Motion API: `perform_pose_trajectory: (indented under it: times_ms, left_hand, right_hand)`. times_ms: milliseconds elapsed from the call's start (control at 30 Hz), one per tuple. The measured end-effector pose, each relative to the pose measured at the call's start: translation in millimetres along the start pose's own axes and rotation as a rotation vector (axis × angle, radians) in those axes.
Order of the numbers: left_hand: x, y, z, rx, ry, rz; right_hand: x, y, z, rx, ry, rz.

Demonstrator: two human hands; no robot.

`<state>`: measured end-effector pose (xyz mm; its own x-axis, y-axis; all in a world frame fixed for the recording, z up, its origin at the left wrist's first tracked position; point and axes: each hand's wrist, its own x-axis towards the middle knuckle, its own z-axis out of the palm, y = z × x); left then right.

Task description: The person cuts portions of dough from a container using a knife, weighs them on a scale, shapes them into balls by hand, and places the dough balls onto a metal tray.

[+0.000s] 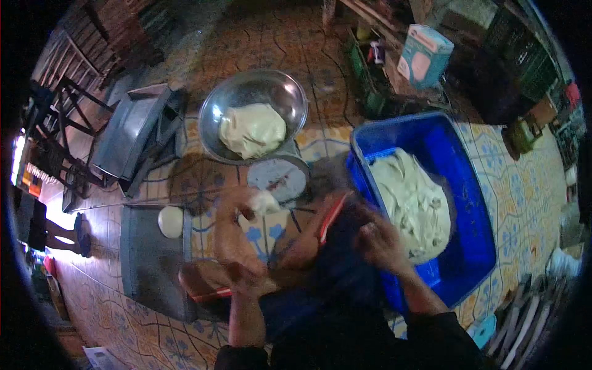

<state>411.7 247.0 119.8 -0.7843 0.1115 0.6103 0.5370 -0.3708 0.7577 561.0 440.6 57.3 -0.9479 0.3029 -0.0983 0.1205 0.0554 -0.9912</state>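
- Already, one dough ball (170, 222) is lying in the gray tray (140, 271).
- Large dough masses are remaining in the metal bowl (293, 102) and blue tub (472, 191).
- A small dough piece (265, 202) is showing beside the round plate (287, 177).
- Left hand (245, 277) is appearing blurred, right hand (377, 242) is hovering near the tub; I cannot tell either grip.

no lettering or number can be read, even on the teal-and-white box (425, 57).
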Motion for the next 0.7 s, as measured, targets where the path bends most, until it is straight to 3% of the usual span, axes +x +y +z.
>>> perform_pose_trajectory:
  times_ms: [67,167,233,267,333,367,433,467,567,633,700]
  left_hand:
    - [-46,-9,0,0.057,-0.166,-0.158]
    - [-96,-25,4,0.136,-0.429,-0.373]
    - [-110,-47,22,-0.032,-0.563,-0.348]
    - [-115,-53,32,-0.198,-0.683,-0.309]
    - [-118,-37,57,-0.084,-0.774,-0.319]
    - [-120,-32,69,0.025,-0.859,-0.31]
    - [-129,-35,88,0.167,-0.91,-0.193]
    - [-131,-38,92,0.308,-0.938,-0.065]
    - [-121,-36,93,0.4,-0.913,-0.03]
    - [-105,-30,99,0.515,-0.824,0.017]
    - [-112,-43,83,-0.238,-0.757,-0.671]
  right_hand:
    - [-16,6,-45,0.049,0.356,0.119]
    - [-35,94,-120,-0.138,0.438,0.171]
    - [-42,116,-128,-1.118,0.537,0.089]
    - [-49,102,-120,-0.791,0.544,0.115]
    - [-52,95,-95,0.028,0.502,0.021]
    - [-51,83,-79,0.034,0.51,0.031]
    - [-48,49,-57,0.399,0.129,-0.001]
    - [-50,37,-62,0.401,0.135,-0.005]
    - [-55,16,-92,0.207,-0.039,0.199]
    - [-53,10,-116,0.121,0.015,0.181]
    - [-54,28,-157,-0.001,0.18,0.056]
